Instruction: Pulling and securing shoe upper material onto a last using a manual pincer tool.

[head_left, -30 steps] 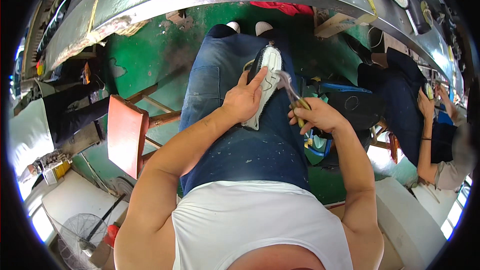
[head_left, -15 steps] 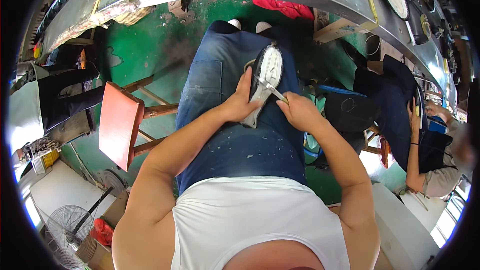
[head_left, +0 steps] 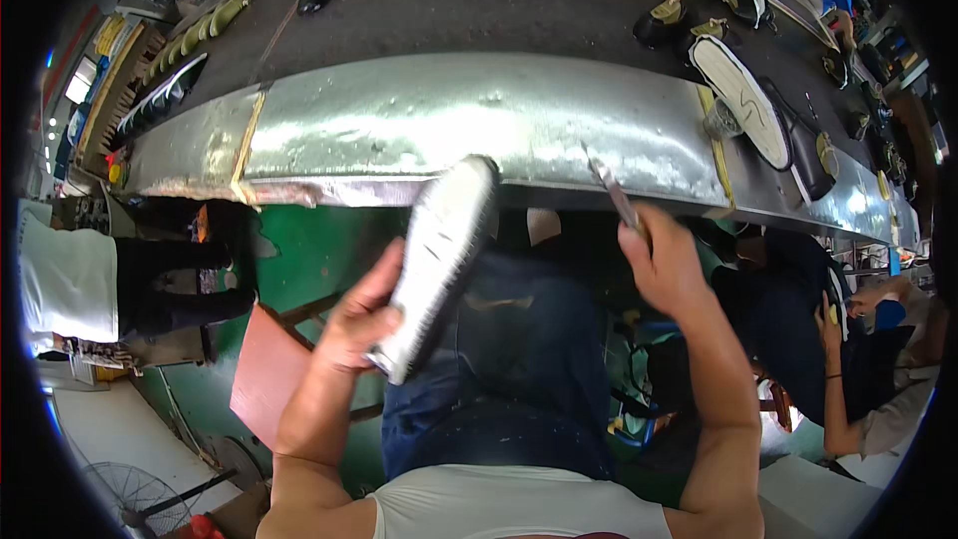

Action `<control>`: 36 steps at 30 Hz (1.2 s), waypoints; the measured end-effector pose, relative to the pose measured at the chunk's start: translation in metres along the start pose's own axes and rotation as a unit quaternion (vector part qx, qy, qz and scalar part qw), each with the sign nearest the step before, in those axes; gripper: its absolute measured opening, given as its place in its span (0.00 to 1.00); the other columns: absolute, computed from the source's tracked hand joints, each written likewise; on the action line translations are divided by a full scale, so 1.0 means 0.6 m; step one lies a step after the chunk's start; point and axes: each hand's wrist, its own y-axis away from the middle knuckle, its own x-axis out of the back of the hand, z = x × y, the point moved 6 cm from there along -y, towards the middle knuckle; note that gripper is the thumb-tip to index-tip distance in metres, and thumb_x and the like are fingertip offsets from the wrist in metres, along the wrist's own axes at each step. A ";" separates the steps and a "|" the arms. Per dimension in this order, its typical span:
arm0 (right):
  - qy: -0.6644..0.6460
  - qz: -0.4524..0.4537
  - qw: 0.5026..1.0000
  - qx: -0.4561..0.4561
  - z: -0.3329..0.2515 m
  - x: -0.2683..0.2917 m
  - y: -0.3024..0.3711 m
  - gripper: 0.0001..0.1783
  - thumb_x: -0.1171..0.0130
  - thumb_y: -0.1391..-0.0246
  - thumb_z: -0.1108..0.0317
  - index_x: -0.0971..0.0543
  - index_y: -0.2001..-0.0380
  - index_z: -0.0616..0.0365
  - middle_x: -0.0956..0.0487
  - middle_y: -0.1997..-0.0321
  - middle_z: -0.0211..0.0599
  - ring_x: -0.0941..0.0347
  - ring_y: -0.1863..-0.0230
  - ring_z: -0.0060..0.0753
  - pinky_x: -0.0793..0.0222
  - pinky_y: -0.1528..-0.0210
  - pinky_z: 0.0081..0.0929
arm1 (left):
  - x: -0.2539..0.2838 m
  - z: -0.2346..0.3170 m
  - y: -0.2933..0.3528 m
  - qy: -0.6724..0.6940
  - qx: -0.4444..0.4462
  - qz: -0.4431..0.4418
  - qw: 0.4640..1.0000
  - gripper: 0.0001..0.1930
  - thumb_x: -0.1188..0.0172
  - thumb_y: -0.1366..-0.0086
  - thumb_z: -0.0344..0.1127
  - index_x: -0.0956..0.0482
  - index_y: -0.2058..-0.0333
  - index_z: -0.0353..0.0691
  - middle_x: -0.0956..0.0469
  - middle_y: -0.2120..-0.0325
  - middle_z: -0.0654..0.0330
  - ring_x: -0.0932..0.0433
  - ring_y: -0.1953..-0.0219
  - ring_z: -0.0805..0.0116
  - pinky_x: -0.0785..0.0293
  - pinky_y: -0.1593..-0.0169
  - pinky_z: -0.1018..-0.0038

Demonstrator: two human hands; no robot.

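Note:
My left hand (head_left: 361,317) grips a white shoe (head_left: 439,260) by its heel end, sole side facing up, toe pointing toward the metal bench edge (head_left: 419,130). The shoe is raised above my lap in blue jeans (head_left: 529,359). My right hand (head_left: 667,258) is closed on a thin metal tool (head_left: 611,190) whose tip points up toward the bench edge. The two hands are apart, the tool not touching the shoe.
A dark conveyor (head_left: 479,10) beyond the bench carries several shoes and a white sole (head_left: 740,98). A person in dark clothes (head_left: 848,339) sits at my right, another person (head_left: 100,279) at my left. A reddish stool (head_left: 269,369) stands on the green floor.
My view has tilted up toward the bench. Both hands have lifted off my lap: the shoe has been raised, and the tool has come away from it.

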 end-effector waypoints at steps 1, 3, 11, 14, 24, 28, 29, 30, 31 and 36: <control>0.040 0.016 0.999 0.020 0.008 0.010 -0.051 0.20 0.42 0.39 0.56 0.25 0.56 0.63 0.21 0.63 0.52 0.24 0.62 0.61 0.30 0.59 0.48 | 0.006 0.050 -0.039 -0.055 -0.059 -0.005 0.997 0.43 0.34 0.39 0.32 0.47 0.29 0.36 0.46 0.28 0.48 0.43 0.28 0.55 0.52 0.27 0.61; 0.102 0.061 0.990 0.074 0.036 0.020 -0.155 0.20 0.40 0.40 0.54 0.25 0.57 0.62 0.22 0.65 0.50 0.25 0.62 0.60 0.32 0.60 0.50 | 0.015 0.134 -0.119 -0.065 -0.089 0.050 0.993 0.43 0.35 0.39 0.30 0.47 0.29 0.33 0.43 0.30 0.45 0.37 0.31 0.52 0.41 0.30 0.60; 0.185 0.150 0.967 0.087 0.189 0.005 -0.406 0.23 0.37 0.44 0.52 0.25 0.56 0.60 0.21 0.61 0.45 0.24 0.58 0.52 0.30 0.55 0.46 | 0.159 0.327 -0.598 -0.339 -0.030 0.220 0.914 0.39 0.40 0.35 0.27 0.49 0.28 0.36 0.21 0.50 0.51 0.18 0.57 0.64 0.21 0.56 0.69; 0.136 0.137 0.980 0.048 0.192 0.014 -0.414 0.23 0.36 0.45 0.52 0.25 0.56 0.60 0.21 0.60 0.45 0.24 0.56 0.51 0.30 0.53 0.45 | 0.186 0.361 -0.725 -0.847 -0.152 0.250 0.444 0.41 0.37 0.39 0.33 0.45 0.29 0.44 0.28 0.40 0.52 0.22 0.47 0.50 0.24 0.46 0.56; 0.117 0.078 0.990 0.008 0.216 0.021 -0.424 0.24 0.33 0.47 0.55 0.25 0.54 0.60 0.22 0.58 0.42 0.25 0.53 0.47 0.31 0.50 0.43 | 0.044 0.208 -0.830 -0.961 -0.116 0.046 0.245 0.25 0.40 0.34 0.48 0.24 0.42 0.46 0.39 0.31 0.56 0.39 0.31 0.47 0.35 0.35 0.53; 0.088 0.084 0.992 0.021 0.225 0.012 -0.425 0.25 0.32 0.49 0.55 0.26 0.55 0.61 0.22 0.57 0.45 0.25 0.54 0.51 0.31 0.51 0.44 | 0.016 0.159 -0.998 -0.662 -0.150 0.142 0.720 0.37 0.42 0.35 0.62 0.28 0.38 0.39 0.43 0.32 0.36 0.46 0.28 0.43 0.47 0.28 0.58; 0.080 0.086 0.993 0.023 0.226 0.011 -0.425 0.25 0.32 0.49 0.55 0.26 0.54 0.61 0.22 0.57 0.45 0.25 0.54 0.51 0.31 0.51 0.45 | 0.004 0.143 -1.043 -0.652 -0.119 0.173 0.729 0.42 0.43 0.38 0.67 0.30 0.36 0.40 0.47 0.31 0.34 0.48 0.27 0.44 0.49 0.28 0.58; 0.074 0.088 0.993 0.024 0.224 0.013 -0.424 0.26 0.32 0.49 0.55 0.26 0.54 0.61 0.22 0.57 0.45 0.25 0.54 0.51 0.31 0.51 0.45 | -0.007 0.127 -1.086 -0.639 -0.087 0.202 0.737 0.46 0.45 0.40 0.72 0.32 0.34 0.40 0.51 0.30 0.32 0.50 0.26 0.45 0.50 0.28 0.58; 0.083 0.076 0.994 0.010 0.221 0.014 -0.425 0.24 0.31 0.49 0.57 0.26 0.55 0.59 0.23 0.58 0.41 0.25 0.54 0.47 0.32 0.51 0.44 | -0.012 0.118 -1.126 -0.653 -0.041 0.234 0.719 0.49 0.45 0.43 0.75 0.32 0.34 0.41 0.58 0.29 0.33 0.51 0.27 0.41 0.49 0.28 0.57; 0.066 0.073 0.995 0.022 0.205 0.011 -0.430 0.25 0.31 0.49 0.57 0.27 0.54 0.59 0.23 0.58 0.41 0.25 0.53 0.47 0.32 0.50 0.44 | -0.008 0.139 -1.225 -0.675 0.021 0.299 0.674 0.48 0.51 0.39 0.74 0.29 0.38 0.33 0.52 0.29 0.38 0.50 0.27 0.42 0.43 0.32 0.48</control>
